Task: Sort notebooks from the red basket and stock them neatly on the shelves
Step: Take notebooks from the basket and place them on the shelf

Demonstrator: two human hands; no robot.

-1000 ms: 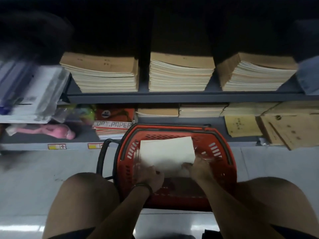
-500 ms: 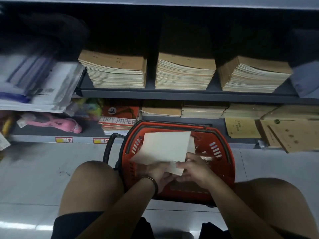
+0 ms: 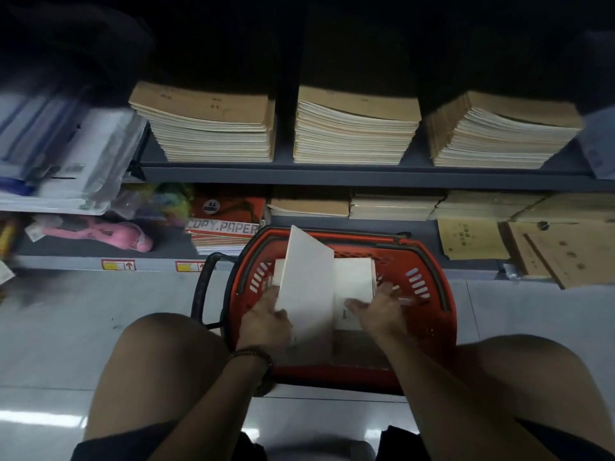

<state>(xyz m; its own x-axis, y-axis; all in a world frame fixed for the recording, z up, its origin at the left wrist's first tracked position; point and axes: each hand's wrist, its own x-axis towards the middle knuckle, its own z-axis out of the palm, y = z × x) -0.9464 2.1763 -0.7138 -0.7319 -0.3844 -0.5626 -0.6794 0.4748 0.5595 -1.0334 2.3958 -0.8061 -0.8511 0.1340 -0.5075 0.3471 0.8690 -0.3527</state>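
Observation:
The red basket stands on the floor between my knees, just in front of the lowest shelf. My left hand grips a pale cream notebook by its near left edge and holds it tilted up over the basket. A second pale notebook lies flat in the basket to its right. On that notebook my right hand rests with fingers spread and fairly straight. Three stacks of brown-covered notebooks fill the upper shelf.
Lower brown notebook stacks and loose brown covers lie on the lower shelf at right. Copy paper packs, a pink item and plastic-wrapped stationery sit at left. Grey tiled floor surrounds the basket.
The notebook held low and flat in both hands has been turned up on end in my left hand. My right hand has let go and moved onto the notebook lying in the basket.

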